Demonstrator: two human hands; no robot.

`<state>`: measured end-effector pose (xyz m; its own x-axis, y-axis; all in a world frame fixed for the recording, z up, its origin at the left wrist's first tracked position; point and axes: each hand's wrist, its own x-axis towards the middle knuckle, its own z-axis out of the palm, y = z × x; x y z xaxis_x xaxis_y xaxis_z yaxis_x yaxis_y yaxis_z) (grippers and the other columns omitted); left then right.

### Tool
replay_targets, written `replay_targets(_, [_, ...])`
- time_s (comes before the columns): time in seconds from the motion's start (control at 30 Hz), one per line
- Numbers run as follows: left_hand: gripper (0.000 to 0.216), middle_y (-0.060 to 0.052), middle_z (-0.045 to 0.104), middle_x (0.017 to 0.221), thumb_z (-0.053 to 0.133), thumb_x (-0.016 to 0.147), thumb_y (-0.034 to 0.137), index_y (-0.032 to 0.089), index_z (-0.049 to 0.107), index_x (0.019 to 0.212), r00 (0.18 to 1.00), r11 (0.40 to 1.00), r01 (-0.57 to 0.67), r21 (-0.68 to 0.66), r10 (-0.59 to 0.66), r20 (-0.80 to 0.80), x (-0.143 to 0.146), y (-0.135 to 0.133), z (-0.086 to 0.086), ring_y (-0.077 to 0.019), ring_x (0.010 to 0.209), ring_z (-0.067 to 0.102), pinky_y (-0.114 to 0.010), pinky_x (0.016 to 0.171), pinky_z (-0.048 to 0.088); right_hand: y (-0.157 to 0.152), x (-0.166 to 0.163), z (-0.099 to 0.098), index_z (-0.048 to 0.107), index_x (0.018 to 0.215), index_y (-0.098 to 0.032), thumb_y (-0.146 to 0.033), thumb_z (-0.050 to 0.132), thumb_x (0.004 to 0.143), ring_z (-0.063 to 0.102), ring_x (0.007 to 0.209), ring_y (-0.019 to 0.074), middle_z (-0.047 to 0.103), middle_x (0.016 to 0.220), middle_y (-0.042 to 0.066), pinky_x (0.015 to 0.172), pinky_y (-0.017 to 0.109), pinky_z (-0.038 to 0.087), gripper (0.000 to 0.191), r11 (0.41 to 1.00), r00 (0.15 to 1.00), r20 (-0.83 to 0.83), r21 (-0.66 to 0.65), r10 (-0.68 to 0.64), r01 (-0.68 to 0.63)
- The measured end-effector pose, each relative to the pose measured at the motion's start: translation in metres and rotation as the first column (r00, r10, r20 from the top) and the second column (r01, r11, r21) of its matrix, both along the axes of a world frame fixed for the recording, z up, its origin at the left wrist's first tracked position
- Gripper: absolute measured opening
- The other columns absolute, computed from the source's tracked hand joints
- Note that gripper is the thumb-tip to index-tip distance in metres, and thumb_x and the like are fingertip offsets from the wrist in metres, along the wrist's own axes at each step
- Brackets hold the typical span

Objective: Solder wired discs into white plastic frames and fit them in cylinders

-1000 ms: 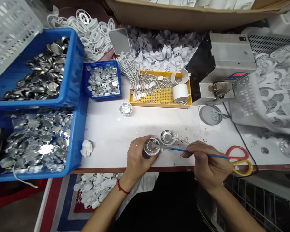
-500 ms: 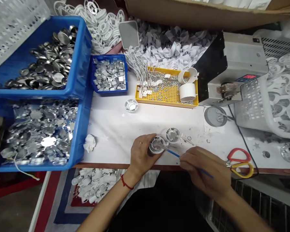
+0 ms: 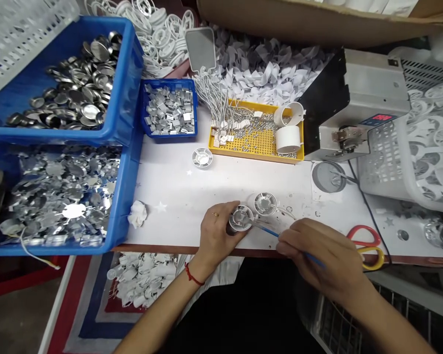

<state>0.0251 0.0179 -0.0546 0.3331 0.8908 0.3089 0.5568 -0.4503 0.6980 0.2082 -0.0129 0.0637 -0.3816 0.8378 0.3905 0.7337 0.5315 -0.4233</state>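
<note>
My left hand (image 3: 217, 238) is closed round a small round white plastic housing (image 3: 238, 215) with a spoked rim, steadying it on the table. In my right hand (image 3: 319, 258) is a thin blue-handled brush (image 3: 268, 231), pinched like a pen. Its tip reaches the right edge of the held housing; the exact contact is too small to tell. Just right of it lies a similar housing (image 3: 266, 203) with a white wire and a greyish patch inside. Another housing (image 3: 202, 158) sits farther back. A shallow round dish of grey paste (image 3: 328, 177) with a stick stands to the right.
A yellow tray (image 3: 258, 156) holds wired connectors, small metal parts and white rings. Blue bins (image 3: 114, 211) of metal pieces stand left, beside a small blue box (image 3: 170, 139). At right are a grey machine (image 3: 376, 81), a white basket (image 3: 406, 157) and scissors (image 3: 363, 227).
The brush tip has shifted from the middle of the held housing to its right edge. My right hand has moved slightly right; my left hand keeps its grip. The view has shifted a little.
</note>
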Motion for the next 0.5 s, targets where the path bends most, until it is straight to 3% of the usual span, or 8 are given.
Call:
replay_targets(0.27, [0.047, -0.008, 0.068, 0.105, 0.071, 0.08, 0.036, 0.021, 0.054, 0.12, 1.0, 1.0, -0.002, 0.027, 0.001, 0.017, 0.001, 0.0, 0.0, -0.0231, 0.097, 0.064, -0.037, 0.085, 0.053, -0.007, 0.009, -0.011, 0.06, 0.101, -0.019, -0.008, 0.05, 0.088, 0.064, 0.069, 0.0188, 0.065, 0.076, 0.005, 0.061, 0.034, 0.054, 0.02, 0.996, 0.932, -0.355, -0.066, -0.073, 0.053])
replay_targets(0.4, [0.048, -0.008, 0.068, 0.104, 0.072, 0.079, 0.036, 0.02, 0.054, 0.121, 1.0, 0.999, -0.01, 0.037, 0.009, 0.013, 0.001, 0.0, 0.0, -0.0233, 0.096, 0.063, -0.037, 0.085, 0.053, -0.01, 0.013, -0.022, 0.06, 0.103, -0.016, -0.006, 0.047, 0.087, 0.064, 0.073, 0.0195, 0.064, 0.078, 0.007, 0.061, 0.035, 0.054, 0.023, 0.997, 0.928, -0.373, -0.079, -0.011, -0.02])
replay_targets(0.5, [0.048, -0.008, 0.068, 0.104, 0.072, 0.079, 0.036, 0.02, 0.053, 0.12, 1.0, 0.999, -0.006, 0.041, 0.005, 0.009, 0.001, 0.001, 0.001, -0.0229, 0.095, 0.063, -0.036, 0.085, 0.053, -0.012, 0.016, -0.025, 0.06, 0.1, -0.017, -0.006, 0.046, 0.087, 0.064, 0.073, 0.0188, 0.065, 0.077, 0.007, 0.061, 0.033, 0.055, 0.022, 0.994, 0.955, -0.296, -0.089, 0.033, -0.062])
